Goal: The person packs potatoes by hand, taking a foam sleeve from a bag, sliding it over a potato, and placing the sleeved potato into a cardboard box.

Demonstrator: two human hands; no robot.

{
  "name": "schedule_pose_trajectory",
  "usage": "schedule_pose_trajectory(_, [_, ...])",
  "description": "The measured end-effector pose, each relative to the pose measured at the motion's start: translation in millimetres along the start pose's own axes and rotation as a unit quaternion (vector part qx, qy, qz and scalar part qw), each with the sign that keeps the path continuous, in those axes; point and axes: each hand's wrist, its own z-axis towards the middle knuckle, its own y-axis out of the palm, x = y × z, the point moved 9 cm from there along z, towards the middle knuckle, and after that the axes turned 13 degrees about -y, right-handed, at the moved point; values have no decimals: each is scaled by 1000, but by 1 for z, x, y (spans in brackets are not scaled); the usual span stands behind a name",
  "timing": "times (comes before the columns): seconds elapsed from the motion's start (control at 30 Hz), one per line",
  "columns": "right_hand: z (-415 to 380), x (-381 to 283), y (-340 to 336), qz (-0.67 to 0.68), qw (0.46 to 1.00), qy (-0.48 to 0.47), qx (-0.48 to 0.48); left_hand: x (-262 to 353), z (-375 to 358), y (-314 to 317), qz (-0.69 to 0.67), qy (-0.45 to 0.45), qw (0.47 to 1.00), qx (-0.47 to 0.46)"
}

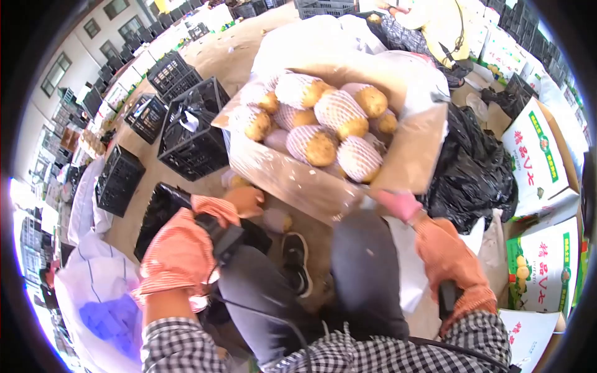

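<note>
Both hands grip a tilted box (292,177) of netted fruit (323,124): left hand (245,200) under its lower edge, right hand (398,204) clamped on its near corner. Black crates (189,133) stand left of the box.

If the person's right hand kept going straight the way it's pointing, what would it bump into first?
The right hand points up at the cardboard box of net-wrapped potatoes. It already seems to touch the box's near edge, so the box comes first, though depth is unclear.
</note>
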Motion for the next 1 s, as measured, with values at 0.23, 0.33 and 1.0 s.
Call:
schedule_pose_trajectory(0.23, [-21, 16, -13, -6, 994, 3, 111, -47, 151, 185, 6, 32, 997, 63])
schedule_pose_trajectory(0.33, [-4, -9, -19, 75, 987, 54, 134, -28, 151, 233, 17, 35, 999, 3])
schedule_pose_trajectory(1.0, [1, -14, -17, 165, 969, 17, 183, 42, -69, -74, 153, 210, 937, -231])
